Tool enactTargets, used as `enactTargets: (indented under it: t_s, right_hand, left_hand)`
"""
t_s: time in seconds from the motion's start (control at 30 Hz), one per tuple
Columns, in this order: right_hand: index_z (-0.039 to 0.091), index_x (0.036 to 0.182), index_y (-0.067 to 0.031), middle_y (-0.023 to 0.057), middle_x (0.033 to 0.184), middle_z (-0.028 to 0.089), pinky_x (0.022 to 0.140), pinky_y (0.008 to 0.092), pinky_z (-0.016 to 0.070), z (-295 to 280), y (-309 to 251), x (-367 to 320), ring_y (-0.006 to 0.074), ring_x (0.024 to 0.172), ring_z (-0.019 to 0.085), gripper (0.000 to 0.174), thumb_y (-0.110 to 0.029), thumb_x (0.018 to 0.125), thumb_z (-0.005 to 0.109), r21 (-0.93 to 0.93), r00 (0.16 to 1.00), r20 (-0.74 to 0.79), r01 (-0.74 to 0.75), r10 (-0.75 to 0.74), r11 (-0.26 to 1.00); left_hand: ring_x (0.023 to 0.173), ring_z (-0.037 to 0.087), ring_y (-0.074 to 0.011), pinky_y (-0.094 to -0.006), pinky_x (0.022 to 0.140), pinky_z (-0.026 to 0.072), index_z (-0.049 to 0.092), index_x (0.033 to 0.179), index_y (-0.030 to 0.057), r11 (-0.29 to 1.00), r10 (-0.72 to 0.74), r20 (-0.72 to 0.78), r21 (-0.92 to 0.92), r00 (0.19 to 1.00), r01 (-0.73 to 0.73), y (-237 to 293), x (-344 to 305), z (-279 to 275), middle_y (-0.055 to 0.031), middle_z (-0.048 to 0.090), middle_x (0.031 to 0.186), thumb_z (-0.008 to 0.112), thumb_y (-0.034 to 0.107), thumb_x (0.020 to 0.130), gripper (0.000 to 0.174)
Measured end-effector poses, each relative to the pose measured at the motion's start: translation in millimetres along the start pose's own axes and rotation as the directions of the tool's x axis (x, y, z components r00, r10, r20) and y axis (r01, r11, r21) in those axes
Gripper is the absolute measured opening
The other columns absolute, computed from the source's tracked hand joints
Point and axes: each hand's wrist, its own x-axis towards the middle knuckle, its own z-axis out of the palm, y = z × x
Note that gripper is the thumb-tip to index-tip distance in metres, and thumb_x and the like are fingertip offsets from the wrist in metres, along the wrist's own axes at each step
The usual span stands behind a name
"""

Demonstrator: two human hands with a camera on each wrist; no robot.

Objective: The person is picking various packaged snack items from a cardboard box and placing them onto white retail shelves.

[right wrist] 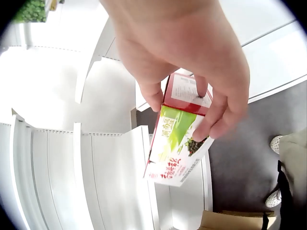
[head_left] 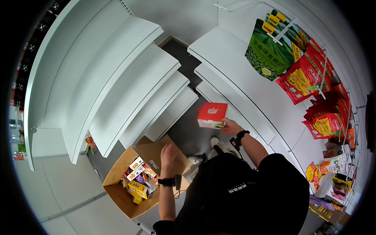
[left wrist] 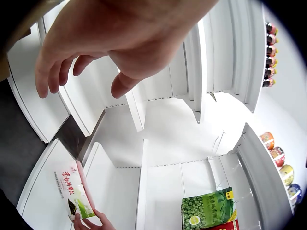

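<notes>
In the head view my right hand (head_left: pixel 232 127) grips a red and white snack box (head_left: pixel 212 114) by one end, over the aisle floor. The right wrist view shows the thumb on one side of the box (right wrist: pixel 175 139) and the fingers (right wrist: pixel 218 112) on the other. Green print and a picture of dark food mark its white side. My left hand (head_left: pixel 168 156) hangs with relaxed fingers above the edge of an open cardboard box (head_left: pixel 117 184), holding nothing. Inside that carton lie several packets, among them a yellow pack (head_left: pixel 138 188) and a white and orange box (head_left: pixel 136 168).
Bare white shelves (head_left: pixel 137 74) rise in tiers on the left. Another white shelf unit (head_left: pixel 231 62) stands on the right, with green pea bags (head_left: pixel 270 51) and red snack bags (head_left: pixel 303 78) on hooks. Dark bottles (left wrist: pixel 271 55) line a far shelf. Shoes (head_left: pixel 214 141) show on the grey floor.
</notes>
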Motion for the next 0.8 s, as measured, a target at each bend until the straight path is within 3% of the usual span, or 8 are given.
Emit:
enactTargets:
  t_s: [0.1,0.37,0.57,0.67,0.8]
  right_hand:
    - [0.049,0.113,-0.0084,0.0116,0.1,0.055,0.069,0.0326,0.0488,-15,-15,21,0.0216,0.086,0.058,0.046,-0.034,0.078,0.066,0.047,0.991,-0.065,0.119,-0.116,0.992]
    - [0.05,0.104,-0.0076,0.0083,0.105,0.056,0.078,0.0333,0.0444,-7,-63,22,0.0233,0.09,0.058,0.042,-0.037,0.077,0.063,0.146,0.964,-0.156,0.236,-0.213,0.961]
    - [0.049,0.109,-0.0069,0.008,0.107,0.055,0.08,0.0331,0.0444,-5,-58,12,0.0234,0.096,0.056,0.046,-0.038,0.078,0.064,0.188,0.959,-0.175,0.254,-0.222,0.949]
    - [0.048,0.113,-0.0086,0.0137,0.107,0.053,0.081,0.0347,0.0494,-15,-54,24,0.0268,0.096,0.057,0.047,-0.033,0.078,0.067,0.251,0.965,-0.146,0.248,-0.217,0.936]
    - [0.049,0.106,-0.0044,0.0091,0.106,0.053,0.084,0.0352,0.0487,-20,-55,32,0.0256,0.096,0.056,0.042,-0.034,0.08,0.063,0.238,0.948,-0.136,0.312,-0.287,0.92]
  left_hand:
    - [0.11,0.048,-0.0224,-0.0393,0.089,0.0416,0.034,0.133,0.0018,0.999,-0.009,0.013,0.033,1.0,0.009,2,-4,-3,-0.0096,0.049,0.119,0.057,0.03,0.087,0.059]
    - [0.107,0.049,-0.0212,-0.0365,0.087,0.0427,0.036,0.132,0.002,0.999,-0.022,-0.013,0.036,1.0,0.022,3,-6,-4,-0.0082,0.049,0.118,0.057,0.029,0.087,0.057]
    - [0.105,0.05,-0.0207,-0.0361,0.086,0.043,0.037,0.131,0.0023,1.0,-0.011,-0.008,0.012,1.0,0.011,0,-7,-4,-0.0076,0.05,0.116,0.057,0.029,0.087,0.056]
    - [0.104,0.051,-0.0203,-0.0356,0.085,0.043,0.037,0.131,0.0027,1.0,-0.019,-0.001,0.017,1.0,0.019,-5,-3,-8,-0.0071,0.051,0.115,0.056,0.029,0.087,0.055]
    - [0.102,0.052,-0.0196,-0.0352,0.085,0.043,0.038,0.131,0.003,1.0,-0.021,-0.011,0.007,1.0,0.021,-6,-7,-10,-0.0066,0.051,0.113,0.055,0.028,0.087,0.053]
